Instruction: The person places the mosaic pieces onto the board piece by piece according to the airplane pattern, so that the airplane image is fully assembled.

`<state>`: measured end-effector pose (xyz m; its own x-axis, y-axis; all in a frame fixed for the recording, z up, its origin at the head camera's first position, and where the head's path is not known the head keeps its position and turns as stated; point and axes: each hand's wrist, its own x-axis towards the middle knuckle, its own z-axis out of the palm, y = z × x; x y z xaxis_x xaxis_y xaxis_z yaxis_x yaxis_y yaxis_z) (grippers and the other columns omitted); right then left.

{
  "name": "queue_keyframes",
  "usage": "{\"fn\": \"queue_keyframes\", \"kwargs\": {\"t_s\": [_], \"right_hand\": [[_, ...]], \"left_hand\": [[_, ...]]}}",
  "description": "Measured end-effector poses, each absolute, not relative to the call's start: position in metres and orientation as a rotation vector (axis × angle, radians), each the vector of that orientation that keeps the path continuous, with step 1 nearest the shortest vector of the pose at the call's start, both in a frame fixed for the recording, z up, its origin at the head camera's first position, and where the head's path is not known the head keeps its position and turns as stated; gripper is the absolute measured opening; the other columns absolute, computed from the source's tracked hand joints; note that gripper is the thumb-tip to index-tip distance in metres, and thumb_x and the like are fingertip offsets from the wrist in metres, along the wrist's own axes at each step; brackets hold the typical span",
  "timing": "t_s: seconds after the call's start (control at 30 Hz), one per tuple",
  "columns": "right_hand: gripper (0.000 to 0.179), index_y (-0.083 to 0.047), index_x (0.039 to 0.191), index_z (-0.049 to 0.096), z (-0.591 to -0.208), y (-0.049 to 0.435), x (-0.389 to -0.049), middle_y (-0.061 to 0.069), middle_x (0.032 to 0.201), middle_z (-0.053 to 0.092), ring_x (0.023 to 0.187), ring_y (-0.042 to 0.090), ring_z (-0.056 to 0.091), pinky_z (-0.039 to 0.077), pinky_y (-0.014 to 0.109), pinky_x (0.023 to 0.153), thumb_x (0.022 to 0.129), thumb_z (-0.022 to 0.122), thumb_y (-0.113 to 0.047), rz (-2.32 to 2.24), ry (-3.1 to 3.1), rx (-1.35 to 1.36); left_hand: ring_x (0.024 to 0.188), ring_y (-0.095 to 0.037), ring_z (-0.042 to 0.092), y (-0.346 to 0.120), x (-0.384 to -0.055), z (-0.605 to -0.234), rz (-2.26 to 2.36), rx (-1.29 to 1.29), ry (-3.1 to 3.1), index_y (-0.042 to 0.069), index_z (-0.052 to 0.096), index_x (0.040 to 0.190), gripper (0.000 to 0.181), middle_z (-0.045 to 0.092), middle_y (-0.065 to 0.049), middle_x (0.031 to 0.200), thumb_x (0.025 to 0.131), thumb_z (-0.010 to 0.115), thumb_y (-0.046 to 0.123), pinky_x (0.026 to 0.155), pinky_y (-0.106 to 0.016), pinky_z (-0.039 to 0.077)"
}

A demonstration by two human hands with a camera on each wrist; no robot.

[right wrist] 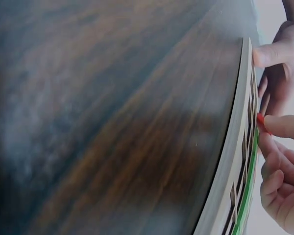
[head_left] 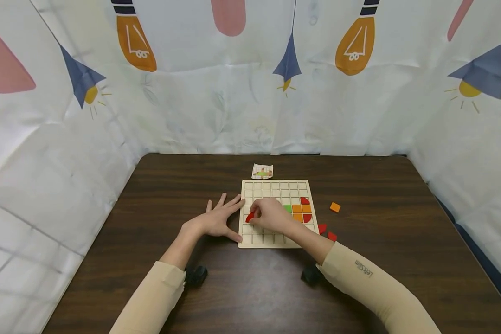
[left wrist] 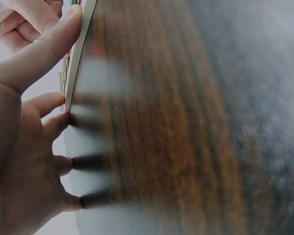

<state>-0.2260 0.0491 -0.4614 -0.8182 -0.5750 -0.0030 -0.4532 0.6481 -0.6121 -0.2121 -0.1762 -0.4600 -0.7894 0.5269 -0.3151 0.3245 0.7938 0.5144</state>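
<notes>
A pale wooden grid board (head_left: 271, 239) lies on the dark table. My right hand (head_left: 271, 215) is over its left part and pinches a red quarter-round tile (head_left: 249, 217) between thumb and finger; the same red tile (right wrist: 260, 118) shows at the fingertips in the right wrist view. My left hand (head_left: 217, 220) has its fingers spread and rests at the board's left edge, thumb on the near corner. Orange tiles (head_left: 297, 209), a green tile (head_left: 288, 208) and red rounded tiles (head_left: 305, 201) sit in the grid's right part. My right hand hides some of the middle squares.
A small picture card (head_left: 262, 171) lies just beyond the board. To the right are a loose orange tile (head_left: 335, 207) and two loose red tiles (head_left: 332, 236), one close by the board's edge. A patterned cloth (head_left: 250, 116) hangs behind the table (head_left: 183, 171).
</notes>
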Motion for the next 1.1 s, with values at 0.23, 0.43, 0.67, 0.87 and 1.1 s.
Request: {"fn": "queue_keyframes", "kwargs": {"t_s": [0.23,0.43,0.67,0.87,1.1], "right_hand": [[0.019,-0.002,0.101,0.073,-0.460,0.044,-0.225,-0.008,0.068,0.062,0.062,0.007,0.057,0.053,0.028,0.066,0.087,0.082,-0.012,-0.865,2.707,-0.878],[0.019,-0.003,0.101,0.074,-0.462,0.043,-0.226,-0.008,0.067,0.061,0.063,0.007,0.057,0.053,0.028,0.068,0.085,0.082,-0.010,-0.833,2.703,-0.903],[0.021,-0.006,0.101,0.073,-0.464,0.049,-0.226,-0.009,0.068,0.060,0.064,0.008,0.056,0.051,0.028,0.066,0.083,0.084,-0.011,-0.822,2.713,-0.921],[0.020,-0.009,0.103,0.072,-0.457,0.068,-0.223,-0.008,0.074,0.061,0.067,0.011,0.056,0.050,0.031,0.069,0.086,0.082,-0.012,-0.892,2.669,-0.863],[0.020,-0.006,0.105,0.072,-0.454,0.110,-0.221,-0.006,0.077,0.063,0.068,0.013,0.057,0.050,0.033,0.068,0.089,0.081,-0.013,-1.025,2.587,-0.846]], "left_hand": [[0.153,-0.041,-0.015,-0.177,-0.212,-0.460,0.613,0.641,2.527,0.020,0.017,0.167,0.115,0.002,-0.004,0.172,0.081,0.085,0.052,0.112,-0.074,-0.011],[0.153,-0.041,-0.015,-0.178,-0.213,-0.460,0.622,0.645,2.520,0.020,0.016,0.167,0.115,0.002,-0.004,0.172,0.082,0.085,0.052,0.112,-0.074,-0.011],[0.154,-0.041,-0.014,-0.177,-0.212,-0.461,0.622,0.648,2.528,0.020,0.017,0.167,0.114,0.003,-0.004,0.172,0.081,0.085,0.052,0.112,-0.073,-0.010],[0.154,-0.042,-0.014,-0.177,-0.211,-0.461,0.624,0.627,2.536,0.019,0.017,0.167,0.115,0.003,-0.005,0.172,0.081,0.086,0.051,0.112,-0.073,-0.011],[0.154,-0.041,-0.014,-0.176,-0.212,-0.462,0.617,0.634,2.540,0.019,0.018,0.167,0.114,0.004,-0.005,0.172,0.081,0.085,0.052,0.112,-0.073,-0.011]]}}
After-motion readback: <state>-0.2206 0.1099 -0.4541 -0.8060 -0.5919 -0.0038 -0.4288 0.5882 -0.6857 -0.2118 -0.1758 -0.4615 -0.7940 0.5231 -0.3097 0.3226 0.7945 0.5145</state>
